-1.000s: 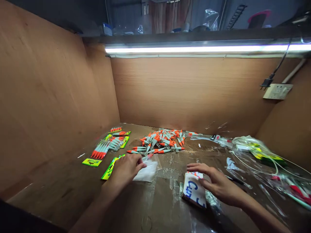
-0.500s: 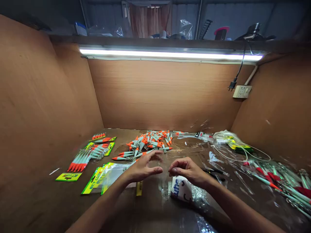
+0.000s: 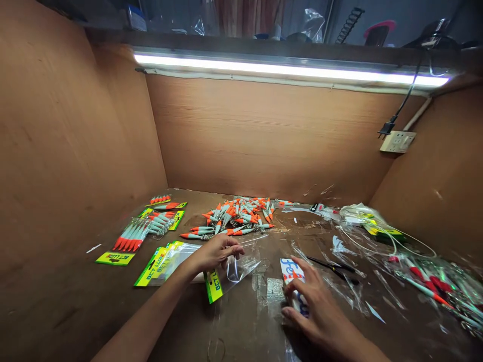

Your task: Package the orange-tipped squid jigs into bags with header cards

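Observation:
My left hand (image 3: 221, 254) pinches the edge of a clear plastic bag (image 3: 241, 269) with a yellow-and-green header card (image 3: 214, 287). Under my right hand (image 3: 315, 296) is a small white block (image 3: 292, 270) with blue lettering and an orange mark; my thumb and fingers curl around it, hiding part of it. Left of my left hand lie several overlapping bags with yellow "BCT LURE" headers (image 3: 158, 266). Beyond both hands spreads a pile of orange-and-pale fishing lures (image 3: 241, 216) with metal hooks.
Packed lures (image 3: 130, 236) lie at the left. Black-handled pliers (image 3: 335, 266) rest right of centre among plastic scraps. Farther right are a white cord (image 3: 415, 246) and a heap of red-and-pale lures (image 3: 433, 291). Wooden walls (image 3: 264, 136) enclose the table on three sides.
My left hand has taken hold of a clear bag. My right hand has come down onto the white block, which now sits turned. The view has shifted slightly.

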`<state>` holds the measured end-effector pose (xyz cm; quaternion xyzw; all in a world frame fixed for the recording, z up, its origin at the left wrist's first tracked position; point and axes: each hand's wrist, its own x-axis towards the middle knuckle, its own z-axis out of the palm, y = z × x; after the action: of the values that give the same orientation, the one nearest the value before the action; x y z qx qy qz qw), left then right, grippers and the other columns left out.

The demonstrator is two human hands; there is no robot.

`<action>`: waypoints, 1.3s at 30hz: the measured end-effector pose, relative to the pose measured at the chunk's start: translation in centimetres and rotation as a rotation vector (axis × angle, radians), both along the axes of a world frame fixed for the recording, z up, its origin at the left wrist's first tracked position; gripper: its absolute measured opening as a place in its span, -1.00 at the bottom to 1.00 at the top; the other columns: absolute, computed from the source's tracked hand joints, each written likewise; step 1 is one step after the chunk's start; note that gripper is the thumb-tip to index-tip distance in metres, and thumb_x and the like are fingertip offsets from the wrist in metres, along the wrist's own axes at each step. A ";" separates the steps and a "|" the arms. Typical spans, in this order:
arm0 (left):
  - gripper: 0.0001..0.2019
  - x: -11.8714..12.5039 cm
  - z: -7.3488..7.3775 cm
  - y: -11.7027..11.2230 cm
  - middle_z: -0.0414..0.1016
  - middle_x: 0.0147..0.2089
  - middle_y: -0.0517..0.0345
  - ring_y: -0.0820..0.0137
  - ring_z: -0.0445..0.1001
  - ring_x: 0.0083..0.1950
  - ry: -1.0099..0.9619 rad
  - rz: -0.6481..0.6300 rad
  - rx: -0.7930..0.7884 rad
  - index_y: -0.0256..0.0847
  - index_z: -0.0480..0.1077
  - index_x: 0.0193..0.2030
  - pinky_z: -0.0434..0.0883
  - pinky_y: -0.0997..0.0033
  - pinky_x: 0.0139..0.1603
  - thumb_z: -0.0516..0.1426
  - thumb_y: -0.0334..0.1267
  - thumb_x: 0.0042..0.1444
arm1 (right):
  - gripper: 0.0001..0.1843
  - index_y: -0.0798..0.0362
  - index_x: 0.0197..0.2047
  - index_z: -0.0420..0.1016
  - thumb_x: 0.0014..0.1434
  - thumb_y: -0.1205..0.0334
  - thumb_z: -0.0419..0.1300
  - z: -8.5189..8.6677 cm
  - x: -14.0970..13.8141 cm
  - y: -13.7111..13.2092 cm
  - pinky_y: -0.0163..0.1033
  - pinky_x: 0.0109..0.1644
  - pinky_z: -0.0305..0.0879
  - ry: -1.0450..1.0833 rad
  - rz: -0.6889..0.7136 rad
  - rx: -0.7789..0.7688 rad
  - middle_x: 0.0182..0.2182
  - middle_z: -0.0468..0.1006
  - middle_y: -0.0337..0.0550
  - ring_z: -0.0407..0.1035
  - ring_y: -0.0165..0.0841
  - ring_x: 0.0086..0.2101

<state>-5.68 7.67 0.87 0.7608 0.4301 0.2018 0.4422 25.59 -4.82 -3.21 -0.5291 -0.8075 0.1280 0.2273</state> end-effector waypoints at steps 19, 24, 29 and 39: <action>-0.56 1.1 -0.7 -1.1 0.54 -0.41 0.18 0.41 0.37 -0.45 0.246 -0.219 0.096 -0.21 0.60 -0.20 0.16 0.51 -0.48 0.16 0.16 0.16 | -0.30 -0.07 0.27 0.30 0.04 0.26 0.29 2.7 4.8 1.2 -0.01 0.28 0.21 0.106 0.106 -0.143 0.22 0.36 -0.01 0.28 -0.09 0.18; -0.65 1.2 -0.6 -1.3 0.64 -0.28 0.10 0.34 0.48 -0.33 0.271 -0.163 0.207 -0.16 0.62 -0.11 0.22 0.51 -0.39 0.24 0.03 0.12 | -0.31 -0.04 0.29 0.27 0.07 0.27 0.26 2.6 5.8 2.9 0.00 0.27 0.23 0.077 0.151 -0.108 0.21 0.35 0.02 0.28 -0.09 0.17; -0.66 1.3 -0.8 -1.3 0.64 -0.28 0.13 0.36 0.48 -0.34 0.246 -0.179 0.141 -0.16 0.62 -0.11 0.22 0.51 -0.40 0.24 0.03 0.12 | -0.32 -0.02 0.27 0.28 0.07 0.24 0.26 1.7 6.6 3.8 0.03 0.26 0.23 0.051 0.089 -0.030 0.20 0.35 0.02 0.28 -0.05 0.17; -0.62 1.7 -0.9 -1.7 0.65 -0.26 0.15 0.36 0.47 -0.35 0.255 -0.114 0.168 -0.16 0.62 -0.06 0.21 0.49 -0.38 0.25 0.03 0.10 | -0.36 -0.02 0.25 0.30 0.07 0.28 0.25 2.4 5.9 2.5 0.05 0.30 0.19 0.054 0.085 0.015 0.25 0.28 0.06 0.23 -0.05 0.22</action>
<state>-3.94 5.96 0.00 0.8375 0.4206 0.1136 0.3298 31.45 -2.34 -0.79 -0.4888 -0.8238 0.1459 0.2473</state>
